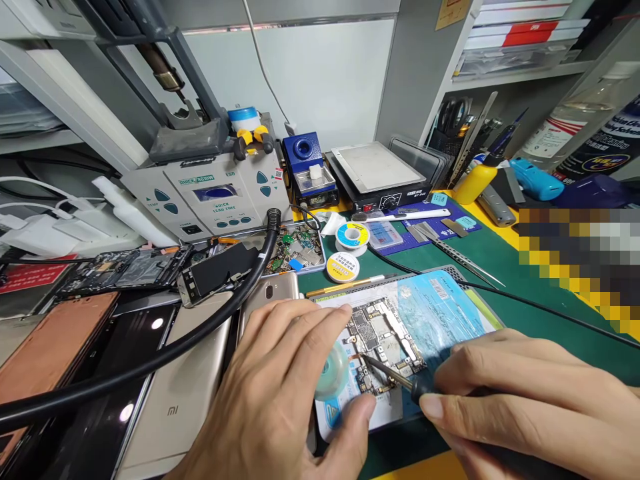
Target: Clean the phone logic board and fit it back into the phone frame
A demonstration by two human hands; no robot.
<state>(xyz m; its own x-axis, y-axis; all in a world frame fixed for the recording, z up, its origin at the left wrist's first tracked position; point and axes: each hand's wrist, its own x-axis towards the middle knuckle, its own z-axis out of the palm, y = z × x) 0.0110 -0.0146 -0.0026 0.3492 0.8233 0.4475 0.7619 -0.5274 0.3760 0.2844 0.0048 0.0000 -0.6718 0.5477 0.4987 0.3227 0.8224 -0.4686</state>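
Note:
A phone circuit board [383,340] lies on a blue and white packet [440,307] over a dark mat. My left hand [295,393] rests at the board's left side, thumb and fingers spread apart. Under and beside its fingers is a round, translucent green item [331,372], partly covered. In my right hand [520,400] is a dark-handled soldering iron [403,379], gripped between thumb and fingers. Its thin metal tip points left and touches or hovers just over the left part of the board; which of the two is unclear.
Behind stand a hot-air station [215,193], a blue iron stand [305,163] and a heating plate [377,170]. Solder spools [353,237] sit behind the board. A thick black hose [220,317] crosses several phones [173,407] at left. A black cable [540,307] runs right.

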